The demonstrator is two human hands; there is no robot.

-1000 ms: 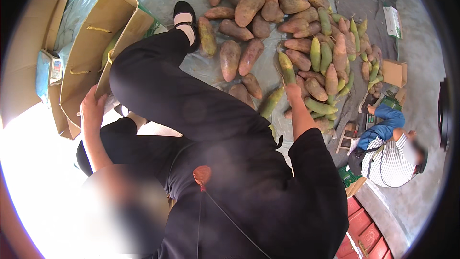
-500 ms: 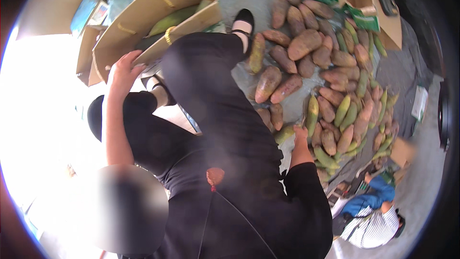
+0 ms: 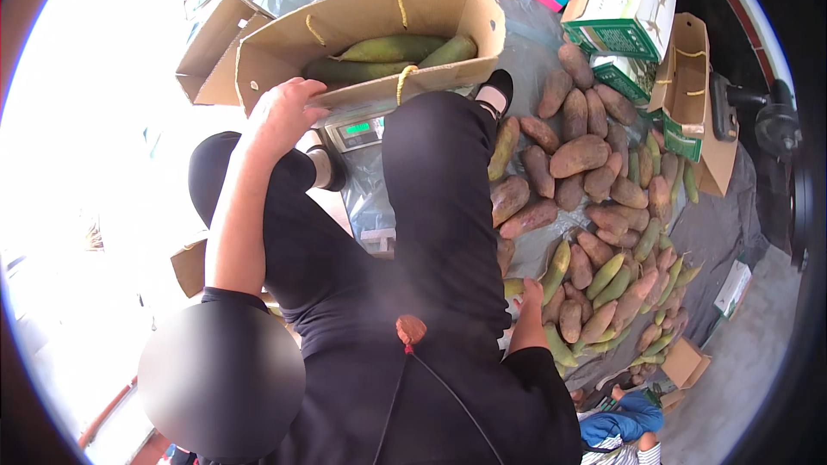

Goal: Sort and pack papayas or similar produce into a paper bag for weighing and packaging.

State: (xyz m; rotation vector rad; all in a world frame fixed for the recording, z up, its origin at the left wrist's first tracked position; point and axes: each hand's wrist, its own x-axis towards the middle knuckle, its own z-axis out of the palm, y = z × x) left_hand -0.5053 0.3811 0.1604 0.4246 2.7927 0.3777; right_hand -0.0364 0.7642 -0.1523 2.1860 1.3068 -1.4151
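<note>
Cardboard box (image 3: 362,21), open-topped and brown, sits on a small weighing scale (image 3: 360,131) near the top of the head view, its long axis running left to right and tipped slightly up toward the right. Long green fruits (image 3: 392,52) lie inside it, lengthwise along that same axis. The person's left hand (image 3: 284,112) rests on the box's near left rim, fingers curled loosely over the cardboard edge. The right hand (image 3: 531,294) reaches down at the lower right, beside a yellow-green fruit (image 3: 556,269) at the near edge of a heap of brown and green fruits (image 3: 594,181) spread on a grey sheet (image 3: 732,224); whether it grips anything cannot be told. Dark-trousered legs fill the middle. More empty cartons (image 3: 211,47) stand at the left, printed boxes (image 3: 629,4) at the upper right.
</note>
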